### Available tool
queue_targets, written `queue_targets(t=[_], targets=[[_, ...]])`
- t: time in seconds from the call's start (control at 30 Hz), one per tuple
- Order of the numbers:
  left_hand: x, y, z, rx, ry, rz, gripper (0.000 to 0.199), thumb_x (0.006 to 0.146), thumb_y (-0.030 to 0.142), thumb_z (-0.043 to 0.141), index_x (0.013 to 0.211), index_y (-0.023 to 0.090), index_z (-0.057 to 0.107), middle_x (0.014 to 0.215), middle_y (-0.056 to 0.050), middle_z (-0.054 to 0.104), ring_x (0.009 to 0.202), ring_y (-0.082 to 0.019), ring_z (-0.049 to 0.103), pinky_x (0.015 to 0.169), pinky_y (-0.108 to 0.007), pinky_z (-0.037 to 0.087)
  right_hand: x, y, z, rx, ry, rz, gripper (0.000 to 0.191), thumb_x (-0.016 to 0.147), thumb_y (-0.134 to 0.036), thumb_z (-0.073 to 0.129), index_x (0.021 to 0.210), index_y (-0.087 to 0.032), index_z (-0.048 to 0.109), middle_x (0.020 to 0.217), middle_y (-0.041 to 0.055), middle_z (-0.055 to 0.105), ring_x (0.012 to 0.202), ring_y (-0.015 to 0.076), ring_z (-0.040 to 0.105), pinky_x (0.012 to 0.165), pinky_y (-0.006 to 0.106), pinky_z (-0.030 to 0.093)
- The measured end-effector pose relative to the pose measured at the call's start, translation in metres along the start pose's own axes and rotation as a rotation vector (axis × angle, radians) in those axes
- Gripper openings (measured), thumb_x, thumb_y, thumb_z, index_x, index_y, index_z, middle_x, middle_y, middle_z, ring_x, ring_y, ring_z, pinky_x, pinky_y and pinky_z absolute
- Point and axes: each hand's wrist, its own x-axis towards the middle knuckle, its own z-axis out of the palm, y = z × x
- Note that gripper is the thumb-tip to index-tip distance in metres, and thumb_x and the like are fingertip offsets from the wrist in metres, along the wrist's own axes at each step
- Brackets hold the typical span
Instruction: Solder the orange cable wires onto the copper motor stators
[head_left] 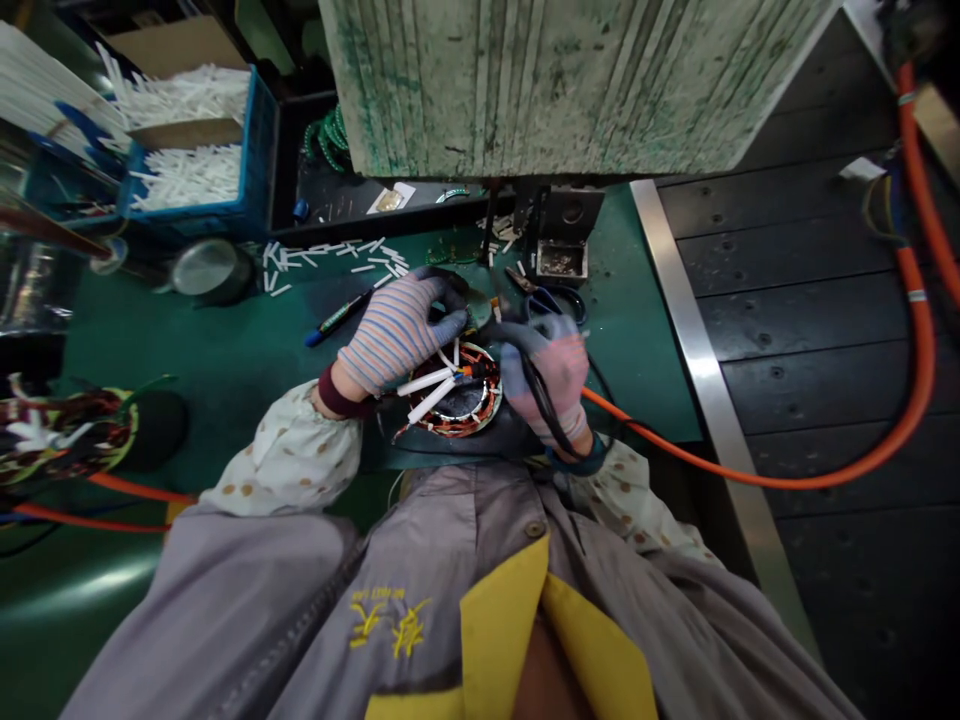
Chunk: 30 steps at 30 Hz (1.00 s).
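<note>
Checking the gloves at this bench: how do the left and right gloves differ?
The left glove has blue and pink stripes across its back, while the right glove looks mostly plain pink. The left glove lies over the wire-wound stator, while the right glove closes around a black cord beside it. Both gloves have dark grey fingers.

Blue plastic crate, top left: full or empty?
Full: the blue plastic crate is heaped with loose white plastic tubes, piled up to its rim.
</note>
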Motion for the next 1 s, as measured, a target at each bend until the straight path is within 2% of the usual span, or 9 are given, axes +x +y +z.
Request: queue_targets(t=[0.1,0.2,0.47,0.63,0.7,0.87,1.0], targets=[[-0.001,0.0,-0.002,0.035,-0.024,0.016,0.032,0.102,0.04,0.066,0.116,0.017,0.083,0.123,-0.013,0.08,0.109,-0.031,0.077,0.104,-0.041,0.062,-0.013,0.001,-0.008,0.072,0.135,-0.122,0.047,0.112,-0.043,0.044,0.09,-0.027,0.083,0.078,0.0063,0.068,0.075,0.0245,0.061,0.072,0.039,0.048],[-0.001,-0.002,-0.002,0.038,-0.027,0.029,0.03,0.101,0.039,0.067,0.114,0.017,0.084,0.12,-0.012,0.08,0.107,-0.031,0.078,0.102,-0.04,0.062,-0.016,0.0,-0.017,0.14,0.131,-0.19,0.043,0.111,-0.041,0.049,0.087,-0.029,0.082,0.073,0.0038,0.069,0.072,0.0226,0.062,0.07,0.037,0.048],[0.0,-0.001,-0.002,0.012,-0.014,0.025,0.027,0.1,0.037,0.068,0.112,0.018,0.084,0.119,-0.011,0.081,0.106,-0.03,0.078,0.102,-0.039,0.062,-0.019,0.005,-0.014,0.167,0.048,-0.175,0.033,0.103,-0.04,0.056,0.091,-0.031,0.085,0.074,0.0046,0.068,0.075,0.0243,0.063,0.075,0.038,0.051],[0.001,0.003,-0.003,0.044,-0.016,0.003,0.027,0.099,0.035,0.068,0.113,0.018,0.084,0.116,-0.01,0.081,0.108,-0.031,0.077,0.104,-0.039,0.062,-0.025,0.01,-0.012,0.043,-0.075,-0.13,0.042,0.101,-0.051,0.052,0.083,-0.031,0.085,0.072,0.0067,0.07,0.075,0.025,0.063,0.074,0.038,0.053],[0.001,0.004,-0.004,0.045,-0.022,-0.004,0.027,0.099,0.035,0.068,0.113,0.019,0.084,0.115,-0.01,0.081,0.107,-0.031,0.077,0.104,-0.039,0.062,-0.026,0.01,-0.012,0.013,-0.083,-0.112,0.046,0.102,-0.054,0.05,0.082,-0.031,0.084,0.072,0.0076,0.071,0.075,0.0255,0.064,0.075,0.039,0.054],[0.001,0.005,-0.005,0.05,-0.024,-0.011,0.028,0.1,0.038,0.066,0.109,0.019,0.083,0.116,-0.011,0.08,0.107,-0.032,0.077,0.104,-0.042,0.061,-0.02,0.005,-0.013,0.066,-0.002,-0.139,0.045,0.106,-0.048,0.05,0.084,-0.029,0.085,0.071,0.0062,0.072,0.073,0.0245,0.064,0.071,0.039,0.051],[0.001,0.005,-0.001,0.02,0.009,-0.006,0.029,0.1,0.041,0.065,0.107,0.019,0.082,0.117,-0.011,0.079,0.108,-0.031,0.076,0.105,-0.043,0.061,-0.01,-0.001,-0.013,0.184,0.137,-0.142,0.04,0.109,-0.038,0.051,0.087,-0.028,0.082,0.071,0.0027,0.072,0.07,0.0215,0.064,0.069,0.036,0.049]])
